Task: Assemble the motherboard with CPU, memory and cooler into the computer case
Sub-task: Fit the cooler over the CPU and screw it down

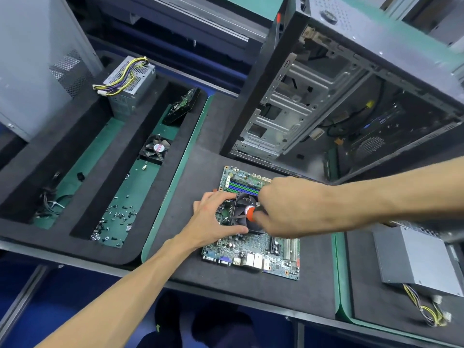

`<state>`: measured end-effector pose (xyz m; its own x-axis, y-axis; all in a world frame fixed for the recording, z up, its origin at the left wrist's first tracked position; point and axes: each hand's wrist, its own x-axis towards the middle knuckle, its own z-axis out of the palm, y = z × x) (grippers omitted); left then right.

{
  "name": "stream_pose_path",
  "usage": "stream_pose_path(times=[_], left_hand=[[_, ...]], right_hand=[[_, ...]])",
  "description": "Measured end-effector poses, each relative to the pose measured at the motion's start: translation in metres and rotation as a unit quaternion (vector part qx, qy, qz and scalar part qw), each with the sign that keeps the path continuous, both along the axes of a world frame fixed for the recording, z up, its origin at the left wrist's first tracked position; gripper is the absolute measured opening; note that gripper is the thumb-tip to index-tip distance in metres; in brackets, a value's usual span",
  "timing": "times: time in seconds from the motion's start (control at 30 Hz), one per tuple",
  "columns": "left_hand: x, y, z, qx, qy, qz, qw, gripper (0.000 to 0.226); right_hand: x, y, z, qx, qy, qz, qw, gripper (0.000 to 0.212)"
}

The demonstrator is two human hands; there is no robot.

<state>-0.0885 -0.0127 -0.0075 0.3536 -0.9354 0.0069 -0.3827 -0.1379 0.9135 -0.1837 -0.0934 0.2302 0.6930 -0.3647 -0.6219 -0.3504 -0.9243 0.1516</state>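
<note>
1. The motherboard (pixel 253 249) lies flat on the worktop (pixel 313 272), in front of the open case (pixel 326 101).
2. Left hand (pixel 213 217) grips the cooler (pixel 242 209) on the board.
3. Right hand (pixel 288 204) holds a screwdriver (pixel 251 212) over the cooler.

No legible text anywhere; round label on the loose fan (pixel 158 147) too blurred.
</note>
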Motion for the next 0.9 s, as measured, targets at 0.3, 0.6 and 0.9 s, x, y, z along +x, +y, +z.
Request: stream_pose_path(times=[0.3, 0.6, 0.9], left_hand=[[-0.004, 0.001, -0.007, -0.010, -0.001, 0.007, 1.000, 0.076], [0.000, 0.001, 0.004, 0.012, -0.024, -0.010, 1.000, 0.081], [0.006, -0.002, 0.013, 0.021, -0.061, -0.030, 0.997, 0.084]], right_hand=[[-0.001, -0.021, -0.016, 0.335, 0.013, -0.647, 0.685, 0.030], [0.000, -0.016, 0.006, -0.021, -0.007, 0.013, 1.000, 0.027], [-0.009, -0.019, 0.008, -0.047, -0.062, 0.138, 0.987, 0.026]])
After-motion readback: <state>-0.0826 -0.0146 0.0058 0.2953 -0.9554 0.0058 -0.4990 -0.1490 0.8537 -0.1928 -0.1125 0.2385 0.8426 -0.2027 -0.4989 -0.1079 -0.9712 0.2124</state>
